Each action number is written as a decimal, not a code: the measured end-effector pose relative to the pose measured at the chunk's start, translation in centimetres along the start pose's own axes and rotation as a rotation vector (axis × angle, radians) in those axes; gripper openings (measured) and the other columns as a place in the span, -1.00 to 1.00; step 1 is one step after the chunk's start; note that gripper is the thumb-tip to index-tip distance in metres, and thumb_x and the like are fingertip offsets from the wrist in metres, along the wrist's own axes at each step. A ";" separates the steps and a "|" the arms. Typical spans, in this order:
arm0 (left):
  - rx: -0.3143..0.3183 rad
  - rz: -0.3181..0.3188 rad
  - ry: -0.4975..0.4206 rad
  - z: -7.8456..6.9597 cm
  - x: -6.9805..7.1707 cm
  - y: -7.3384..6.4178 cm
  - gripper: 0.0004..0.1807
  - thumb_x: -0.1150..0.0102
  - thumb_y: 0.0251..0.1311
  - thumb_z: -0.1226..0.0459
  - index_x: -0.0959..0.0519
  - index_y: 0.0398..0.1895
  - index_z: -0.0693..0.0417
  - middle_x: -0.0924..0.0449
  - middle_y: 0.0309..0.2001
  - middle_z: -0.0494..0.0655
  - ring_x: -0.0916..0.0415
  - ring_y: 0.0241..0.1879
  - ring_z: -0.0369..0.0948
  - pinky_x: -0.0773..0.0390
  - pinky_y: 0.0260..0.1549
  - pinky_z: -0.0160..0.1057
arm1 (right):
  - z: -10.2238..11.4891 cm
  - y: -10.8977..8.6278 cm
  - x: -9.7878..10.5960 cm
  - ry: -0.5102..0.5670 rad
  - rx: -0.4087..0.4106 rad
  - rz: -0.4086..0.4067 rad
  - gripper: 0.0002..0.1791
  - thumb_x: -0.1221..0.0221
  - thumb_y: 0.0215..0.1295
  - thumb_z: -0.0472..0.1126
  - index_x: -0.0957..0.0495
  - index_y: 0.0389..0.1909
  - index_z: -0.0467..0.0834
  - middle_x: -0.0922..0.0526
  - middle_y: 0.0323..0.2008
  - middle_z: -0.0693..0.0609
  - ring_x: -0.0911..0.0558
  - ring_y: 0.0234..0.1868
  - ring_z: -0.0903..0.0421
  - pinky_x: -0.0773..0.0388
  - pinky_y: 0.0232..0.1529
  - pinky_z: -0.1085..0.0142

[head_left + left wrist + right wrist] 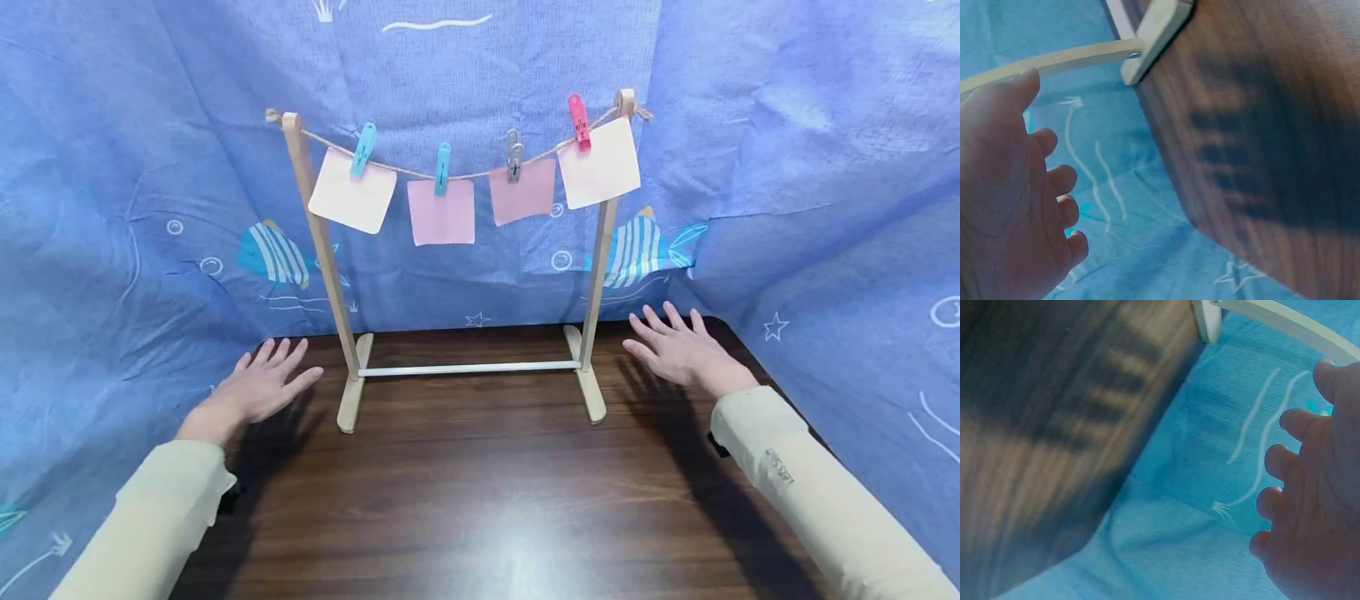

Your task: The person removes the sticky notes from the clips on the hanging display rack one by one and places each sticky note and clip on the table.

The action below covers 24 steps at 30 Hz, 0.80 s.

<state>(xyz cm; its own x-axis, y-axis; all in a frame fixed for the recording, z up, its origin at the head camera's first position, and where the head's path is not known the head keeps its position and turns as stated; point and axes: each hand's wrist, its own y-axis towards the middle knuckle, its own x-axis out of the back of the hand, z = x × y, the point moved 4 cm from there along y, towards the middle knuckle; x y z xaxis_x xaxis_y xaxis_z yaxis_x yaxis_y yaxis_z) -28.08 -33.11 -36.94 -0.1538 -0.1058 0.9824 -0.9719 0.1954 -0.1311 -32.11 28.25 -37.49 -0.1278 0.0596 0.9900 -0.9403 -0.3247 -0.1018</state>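
In the head view my left hand (pixel 258 387) is spread palm down above the table, left of a wooden stand (pixel 322 250). My right hand (pixel 678 350) is spread likewise, to the right of the stand; both hands hold nothing. Between the stand's posts sags a twine line (pixel 480 175). From it hang a white paper (pixel 352 196) under a blue clothespin (pixel 363 148), a pink paper (pixel 441 218) under another blue clothespin (pixel 442 167), a darker pink paper (pixel 523 196) under a grey clothespin (pixel 514 158), and a whitish paper (pixel 603 167) under a red clothespin (pixel 579 121).
A white rod (pixel 468 368) joins the stand's two feet on the dark wooden table (pixel 480 483). Behind and at both sides hangs a blue cloth (pixel 480 283) printed with fish. In both wrist views, shadows of the fingers fall on the tabletop.
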 end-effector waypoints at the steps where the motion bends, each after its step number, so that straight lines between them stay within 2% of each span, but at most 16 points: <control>1: -0.002 0.006 0.008 -0.1 0.4 0.0 -0.04 0.38 0.49 -0.33 0.05 0.60 0.25 0.15 0.51 0.51 0.34 0.50 0.40 0.27 0.37 0.46 | 0.1 0.0 0.4 -0.003 -0.004 0.010 -0.10 0.37 0.54 0.42 0.04 0.62 -0.15 0.12 0.58 -0.31 0.28 0.55 -0.39 0.53 0.39 -0.40; 8: -0.023 0.031 0.062 -1.2 4.1 -0.6 0.01 0.37 0.45 -0.37 0.06 0.60 0.26 0.14 0.51 0.52 0.33 0.49 0.43 0.26 0.34 0.50 | 0.7 0.1 3.2 -0.046 -0.016 0.018 -0.09 0.36 0.54 0.41 0.05 0.62 -0.17 0.13 0.58 -0.33 0.27 0.54 -0.41 0.50 0.37 -0.45; 13: -0.034 0.066 -0.005 -2.3 6.7 -1.6 0.03 0.31 0.43 -0.39 0.04 0.60 0.26 0.16 0.51 0.53 0.36 0.47 0.47 0.29 0.31 0.53 | 1.4 -0.1 4.9 -0.047 -0.019 0.043 -0.07 0.38 0.53 0.44 0.07 0.62 -0.16 0.15 0.58 -0.32 0.30 0.54 -0.41 0.52 0.36 -0.44; 15: -0.037 0.100 -0.058 -2.7 7.5 -1.9 0.04 0.29 0.42 -0.39 0.06 0.61 0.25 0.18 0.52 0.50 0.38 0.48 0.47 0.33 0.30 0.55 | 1.7 -0.2 5.7 -0.047 -0.020 0.055 -0.07 0.39 0.53 0.44 0.08 0.62 -0.16 0.17 0.58 -0.32 0.31 0.54 -0.42 0.48 0.37 -0.45; 18: -0.019 0.183 -0.137 -3.3 8.6 -2.3 0.04 0.28 0.41 -0.39 0.09 0.62 0.20 0.21 0.54 0.46 0.42 0.48 0.47 0.28 0.26 0.59 | 2.3 -0.3 7.1 -0.034 -0.012 0.069 -0.08 0.39 0.53 0.43 0.08 0.62 -0.15 0.18 0.58 -0.33 0.31 0.53 -0.45 0.38 0.37 -0.48; 21: -0.021 0.263 -0.193 -4.2 9.5 -2.5 0.00 0.33 0.42 -0.39 0.09 0.63 0.14 0.20 0.56 0.41 0.36 0.49 0.44 0.13 0.27 0.58 | 2.7 -0.5 8.6 -0.027 -0.002 0.070 -0.10 0.37 0.54 0.41 0.05 0.62 -0.15 0.17 0.58 -0.35 0.30 0.52 -0.47 0.28 0.34 -0.52; 24: -0.055 0.313 -0.251 -5.2 10.2 -2.5 -0.03 0.40 0.45 -0.38 0.07 0.63 0.11 0.17 0.57 0.37 0.27 0.51 0.40 0.00 0.31 0.52 | 3.0 -0.9 9.8 -0.006 0.001 0.093 -0.09 0.32 0.54 0.42 0.05 0.62 -0.15 0.18 0.57 -0.36 0.29 0.51 -0.49 0.21 0.30 -0.56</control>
<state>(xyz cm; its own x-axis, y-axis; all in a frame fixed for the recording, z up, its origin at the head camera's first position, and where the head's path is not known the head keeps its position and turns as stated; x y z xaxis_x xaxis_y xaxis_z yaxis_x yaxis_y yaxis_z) -26.33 -29.56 -25.90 -0.4859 -0.2669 0.8323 -0.8615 0.3067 -0.4046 -31.58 26.30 -27.40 -0.2122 0.0235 0.9769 -0.9243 -0.3293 -0.1928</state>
